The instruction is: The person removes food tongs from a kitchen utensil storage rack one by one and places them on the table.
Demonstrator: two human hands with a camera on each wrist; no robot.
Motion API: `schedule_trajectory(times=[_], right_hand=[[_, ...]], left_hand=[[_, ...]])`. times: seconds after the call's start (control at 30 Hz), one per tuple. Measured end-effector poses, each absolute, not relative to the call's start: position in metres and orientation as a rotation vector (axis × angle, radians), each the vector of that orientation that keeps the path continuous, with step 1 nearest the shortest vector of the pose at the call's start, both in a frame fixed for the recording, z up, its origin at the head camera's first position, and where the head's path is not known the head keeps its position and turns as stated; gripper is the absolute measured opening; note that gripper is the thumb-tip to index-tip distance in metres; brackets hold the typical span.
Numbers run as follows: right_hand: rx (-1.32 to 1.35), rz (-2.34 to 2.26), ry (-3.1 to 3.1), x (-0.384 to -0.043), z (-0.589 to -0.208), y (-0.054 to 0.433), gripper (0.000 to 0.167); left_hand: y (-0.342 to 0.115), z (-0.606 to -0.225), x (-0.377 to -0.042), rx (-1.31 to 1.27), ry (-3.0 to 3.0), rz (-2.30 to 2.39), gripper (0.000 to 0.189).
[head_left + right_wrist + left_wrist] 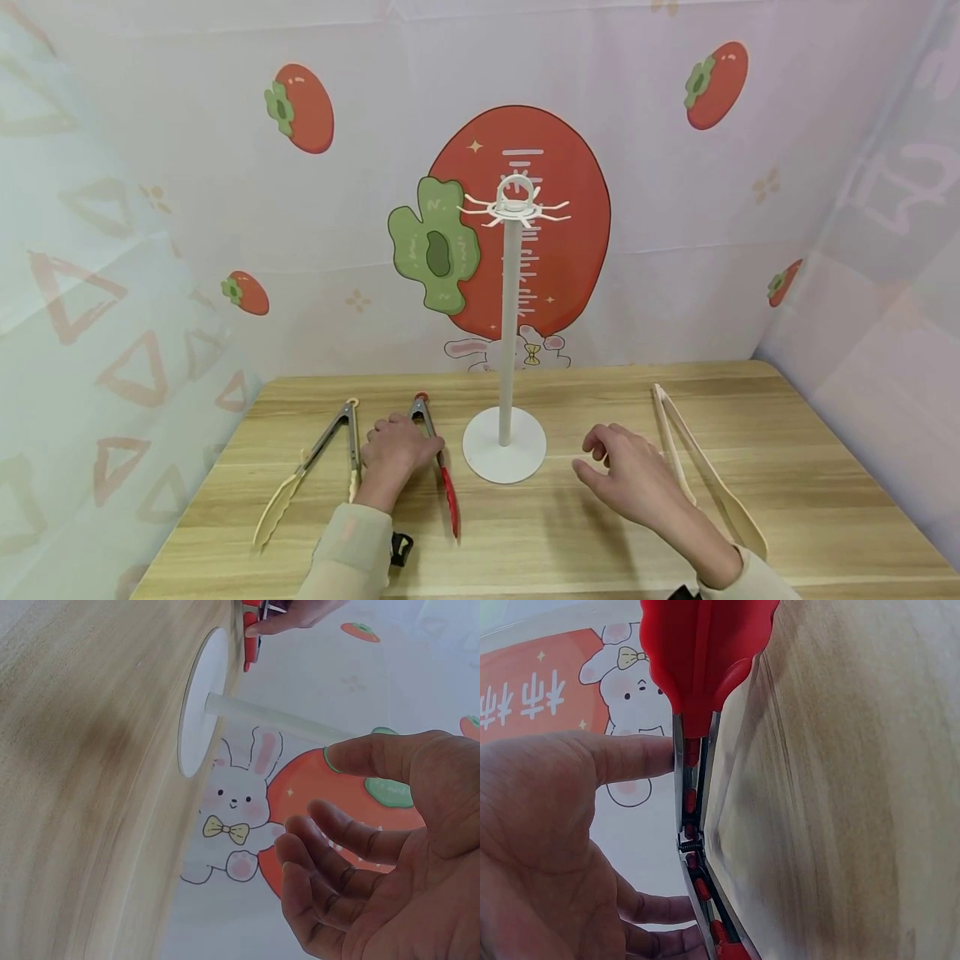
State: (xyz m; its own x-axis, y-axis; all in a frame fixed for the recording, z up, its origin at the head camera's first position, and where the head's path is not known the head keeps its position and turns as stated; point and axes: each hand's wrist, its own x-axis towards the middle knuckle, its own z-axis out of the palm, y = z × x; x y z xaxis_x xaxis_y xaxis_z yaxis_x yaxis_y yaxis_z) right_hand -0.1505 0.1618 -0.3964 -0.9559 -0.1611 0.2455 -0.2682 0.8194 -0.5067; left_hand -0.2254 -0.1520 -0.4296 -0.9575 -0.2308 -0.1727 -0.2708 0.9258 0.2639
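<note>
My left hand (397,454) reaches down over a pair of red-tipped metal tongs (448,492), hiding part of them. In the left wrist view the thumb lies at one arm of the spread tongs (709,660) and the fingers at the other, their tips behind the metal. My right hand (637,479), fingers loosely bent, hovers above the table with nothing in it; the right wrist view shows its bare palm (405,892). Between the hands stands a white rack (510,333) with a round base, upright pole and hooks around its top.
Cream-tipped metal tongs (279,510) lie spread left of my left hand. Pale tongs (723,492) lie spread at the right, partly behind my right forearm. The wooden table (525,533) meets a printed cloth backdrop (360,208) at the back and sides.
</note>
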Motion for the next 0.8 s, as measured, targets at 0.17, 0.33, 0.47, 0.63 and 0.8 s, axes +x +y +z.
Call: schedule_trajectory(times=[0.17,0.33,0.47,0.63,0.8], right_hand=[[0.336,0.825,-2.816,-0.1503,-0.3961,0.1616,0.015],[0.326,0.828,-2.828,-0.1502,-0.3964,0.1614,0.015],[0.324,0.833,-2.829,-0.1504,-0.3965,0.161,0.015],[0.33,0.833,-2.823,-0.1504,-0.3966,0.1607,0.015],[0.327,0.835,-2.827,-0.1505,-0.3975,0.1606,0.015]], left_hand=[[-0.1514,-0.4293,-0.2259,-0.388,2.935,0.421,0.081],[-0.1504,-0.428,-0.2253,-0.388,2.926,0.418,0.083],[-0.1501,-0.4278,-0.225,-0.389,2.925,0.417,0.084],[-0.1505,-0.4291,-0.2255,-0.387,2.928,0.416,0.084],[-0.1511,-0.4308,-0.2259,-0.392,2.93,0.412,0.084]])
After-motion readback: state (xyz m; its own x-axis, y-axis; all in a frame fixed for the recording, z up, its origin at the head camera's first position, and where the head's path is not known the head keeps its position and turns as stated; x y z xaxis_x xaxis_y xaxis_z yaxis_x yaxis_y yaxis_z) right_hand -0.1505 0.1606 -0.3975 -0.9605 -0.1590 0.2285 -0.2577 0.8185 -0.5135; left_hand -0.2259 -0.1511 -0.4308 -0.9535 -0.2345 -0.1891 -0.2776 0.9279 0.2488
